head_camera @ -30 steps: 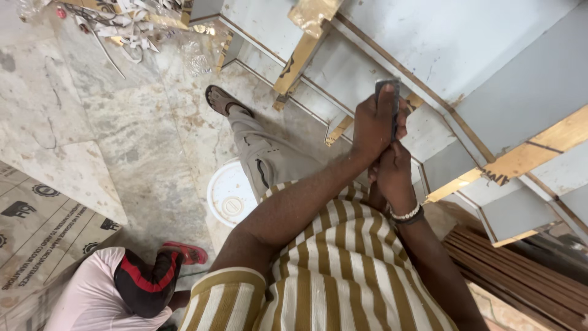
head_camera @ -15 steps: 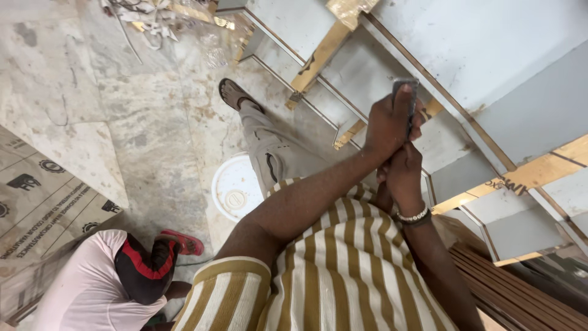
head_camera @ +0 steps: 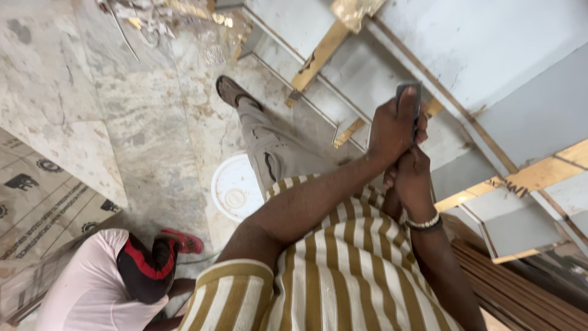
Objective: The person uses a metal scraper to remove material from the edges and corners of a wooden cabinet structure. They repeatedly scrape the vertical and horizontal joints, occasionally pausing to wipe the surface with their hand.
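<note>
Down below, a mottled grey marble floor (head_camera: 153, 141), dusty and stained. A round white lid (head_camera: 236, 187) lies flat on it, a sandalled foot (head_camera: 231, 92) planted beyond, scattered debris (head_camera: 147, 18) at the far edge, printed cardboard sheets (head_camera: 37, 208) alongside.

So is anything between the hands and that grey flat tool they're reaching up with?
Nothing visible. The left hand is already wrapped around the grey flat tool, and the right hand sits just below, touching the left. The white panel frame lies behind.
</note>
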